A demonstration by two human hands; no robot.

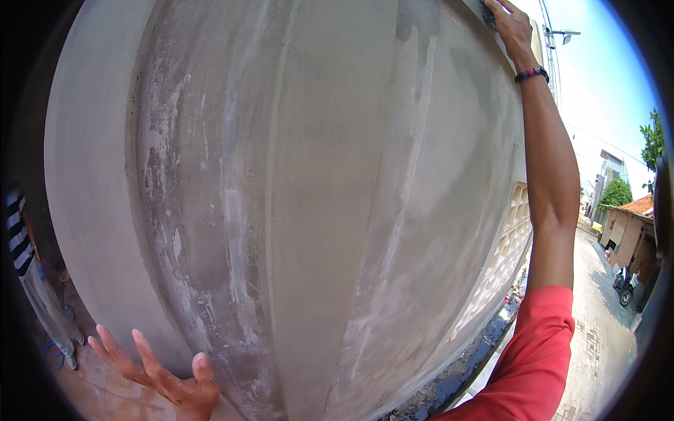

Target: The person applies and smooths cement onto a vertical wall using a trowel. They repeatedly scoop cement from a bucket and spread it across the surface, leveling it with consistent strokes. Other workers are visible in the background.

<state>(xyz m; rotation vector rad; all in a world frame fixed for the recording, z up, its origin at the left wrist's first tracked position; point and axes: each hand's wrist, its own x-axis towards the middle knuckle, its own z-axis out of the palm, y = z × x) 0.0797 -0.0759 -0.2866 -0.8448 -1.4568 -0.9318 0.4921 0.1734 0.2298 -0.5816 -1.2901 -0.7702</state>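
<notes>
A grey plastered wall (323,175) fills the middle of the view, with vertical bands, pale streaks and darker damp patches. Stretched up to the top right, my right hand (514,29) is closed round a dark-handled tool (488,14) at the wall's upper right edge. The tool's far part is cut off by the frame, so its exact kind does not show. Low on the left, my left hand (165,375) is open, fingers spread, holding nothing. It is in front of the wall's lower left part; whether it touches the surface I cannot tell.
Another person in a striped shirt and grey trousers (45,302) stands at the far left. Pale openwork blocks (512,238) adjoin the wall's right side, above a dark wet channel (484,354). A paved lane (593,323) runs on the right, with a parked motorbike (625,286) and a house (628,228).
</notes>
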